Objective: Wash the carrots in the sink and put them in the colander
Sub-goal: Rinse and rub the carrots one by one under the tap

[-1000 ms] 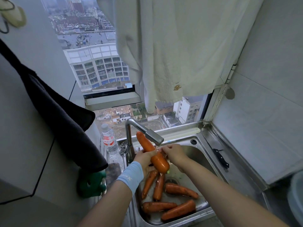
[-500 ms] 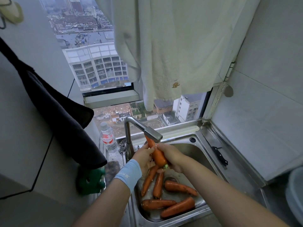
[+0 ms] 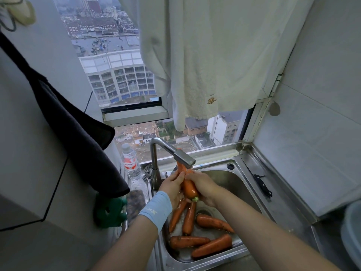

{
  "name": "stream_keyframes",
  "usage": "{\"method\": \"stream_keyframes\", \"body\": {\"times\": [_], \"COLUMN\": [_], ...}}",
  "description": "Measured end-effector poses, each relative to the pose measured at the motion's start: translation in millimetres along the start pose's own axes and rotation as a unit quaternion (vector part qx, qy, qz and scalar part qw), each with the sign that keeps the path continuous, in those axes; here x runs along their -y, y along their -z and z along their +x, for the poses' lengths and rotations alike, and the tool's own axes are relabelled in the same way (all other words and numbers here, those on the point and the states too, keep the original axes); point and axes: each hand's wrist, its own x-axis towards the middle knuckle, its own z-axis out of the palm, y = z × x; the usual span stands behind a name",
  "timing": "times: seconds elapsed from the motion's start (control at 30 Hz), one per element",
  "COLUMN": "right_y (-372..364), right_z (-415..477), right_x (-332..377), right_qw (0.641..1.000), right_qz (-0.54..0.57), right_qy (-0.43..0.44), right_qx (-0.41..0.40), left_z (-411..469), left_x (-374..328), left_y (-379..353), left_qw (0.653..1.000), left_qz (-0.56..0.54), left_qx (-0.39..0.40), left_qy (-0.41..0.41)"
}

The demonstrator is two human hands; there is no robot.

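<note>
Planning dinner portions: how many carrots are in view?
6. The held carrot is under the faucet, gripped by the left hand and right hand. Five lie in the sink: left carrot, middle carrot, drain-side carrot, near-left carrot, near-right carrot. Hands may hide more.

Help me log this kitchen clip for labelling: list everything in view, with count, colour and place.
sink: 1, steel, below the window
faucet: 1, steel, sink's left rear
held carrot: 1, orange, under the faucet
loose carrots: 5, orange, lying in the sink
bottle: 1, clear with red label, left of faucet
knife: 1, black, right of sink
towel: 1, white, hanging over window
cloth: 1, dark, hanging left
left hand: 1, light-blue wristband, grips held carrot
right hand: 1, bare, grips held carrot
</note>
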Motion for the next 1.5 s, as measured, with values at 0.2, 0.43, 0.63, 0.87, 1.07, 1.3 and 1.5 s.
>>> {"method": "stream_keyframes", "body": {"times": [0.2, 0.43, 0.63, 0.87, 1.07, 1.3, 1.5], "right_y": [-7, -4, 6, 10, 15, 11, 9], "right_z": [5, 3, -5, -7, -5, 0, 4], "right_x": [-4, -5, 1, 8, 8, 6, 16], "right_qw": [0.998, 0.994, 0.993, 0.989, 0.973, 0.996, 0.993], "right_qz": [-0.063, -0.101, -0.115, -0.148, -0.228, -0.093, 0.020], "right_qy": [0.028, 0.022, 0.025, 0.025, 0.028, -0.012, -0.117], "right_qx": [-0.013, -0.021, -0.007, -0.021, -0.009, 0.012, -0.007], "left_z": [-9, -11, -12, -7, -12, -7, -1], "left_x": [-5, -8, -15, -29, -35, -31, -20], "left_y": [6, 0, -2, -7, -7, -3, 4], "left_qw": [0.998, 1.000, 0.995, 0.989, 0.979, 0.988, 0.994], "left_qz": [-0.054, 0.003, 0.055, 0.118, 0.150, 0.108, 0.096], "left_qx": [0.031, 0.012, 0.065, 0.057, 0.068, 0.045, -0.025], "left_qy": [0.024, 0.019, 0.045, 0.072, 0.120, 0.102, 0.035]}}
